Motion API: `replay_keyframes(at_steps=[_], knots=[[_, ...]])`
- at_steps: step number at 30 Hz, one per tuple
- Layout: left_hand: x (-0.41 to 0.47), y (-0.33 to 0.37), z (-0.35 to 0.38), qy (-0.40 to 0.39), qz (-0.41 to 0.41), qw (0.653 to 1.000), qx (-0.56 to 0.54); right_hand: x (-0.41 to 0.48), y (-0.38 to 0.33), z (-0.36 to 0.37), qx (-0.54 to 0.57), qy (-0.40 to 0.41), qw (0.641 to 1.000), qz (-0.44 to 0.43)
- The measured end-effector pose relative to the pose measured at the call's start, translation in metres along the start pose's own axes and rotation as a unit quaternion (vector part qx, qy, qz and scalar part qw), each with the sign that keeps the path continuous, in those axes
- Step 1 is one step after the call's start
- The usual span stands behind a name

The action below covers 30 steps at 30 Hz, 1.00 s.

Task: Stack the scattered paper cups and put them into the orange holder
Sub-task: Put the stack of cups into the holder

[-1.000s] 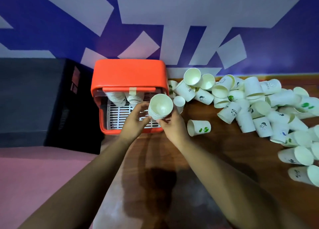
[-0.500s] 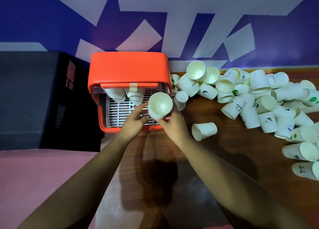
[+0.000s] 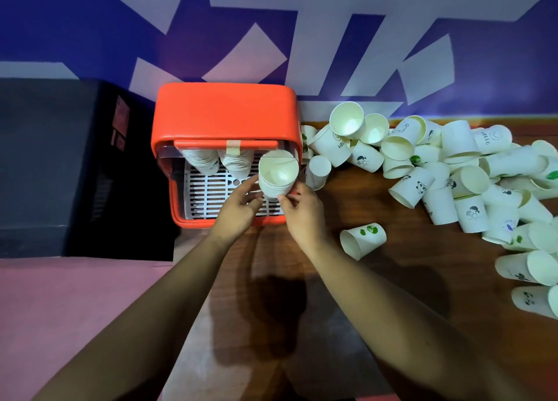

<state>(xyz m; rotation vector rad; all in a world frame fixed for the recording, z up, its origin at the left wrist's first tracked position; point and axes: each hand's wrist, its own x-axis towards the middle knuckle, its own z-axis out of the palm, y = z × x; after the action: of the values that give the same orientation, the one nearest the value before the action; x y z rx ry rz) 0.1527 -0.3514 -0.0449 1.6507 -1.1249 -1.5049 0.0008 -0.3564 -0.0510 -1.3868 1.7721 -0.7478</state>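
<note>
A person's left hand (image 3: 237,210) and right hand (image 3: 303,216) hold a stack of paper cups (image 3: 277,177) at the open front of an orange holder (image 3: 225,110), the stack's mouth turned up toward the viewer. The left fingers (image 3: 250,184) curl against the stack's left side, while the right thumb and fingers (image 3: 287,197) pinch it low on the right, so both hands are clamped on the cups. The stack hangs over the right part of the holder's white grid (image 3: 211,195), its rim just under the edge of the orange hood. Two more stacks (image 3: 200,160) (image 3: 237,163) hang side by side at the back of the holder, below a bar with a strip of tape (image 3: 233,147). On the brown table (image 3: 377,280) to the right, a pile of loose cups (image 3: 453,171) lies tumbled along the blue and white wall (image 3: 90,23), many printed with small pictures. One cup with green marks (image 3: 362,240) lies on its side apart from the pile, near the right wrist. A black box (image 3: 60,159) stands to the left of the holder
</note>
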Motion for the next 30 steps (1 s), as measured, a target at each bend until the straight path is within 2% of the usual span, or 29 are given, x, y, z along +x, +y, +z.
replay_keyframes(at_steps=[6,11,19,30], knots=[[0.004,0.010,0.010,-0.009,0.022,1.000,-0.018,0.006,-0.007,0.008,0.009,-0.040,0.999,-0.005],[0.013,0.005,0.009,-0.021,0.034,0.999,-0.003,0.016,-0.006,0.021,0.015,-0.068,0.997,0.025],[0.021,0.003,0.014,0.002,0.030,1.000,-0.007,0.016,-0.006,0.031,0.045,-0.050,0.998,0.011],[0.034,-0.003,0.015,0.027,0.015,0.997,0.069,0.038,-0.030,0.015,-0.113,-0.112,0.987,0.030]])
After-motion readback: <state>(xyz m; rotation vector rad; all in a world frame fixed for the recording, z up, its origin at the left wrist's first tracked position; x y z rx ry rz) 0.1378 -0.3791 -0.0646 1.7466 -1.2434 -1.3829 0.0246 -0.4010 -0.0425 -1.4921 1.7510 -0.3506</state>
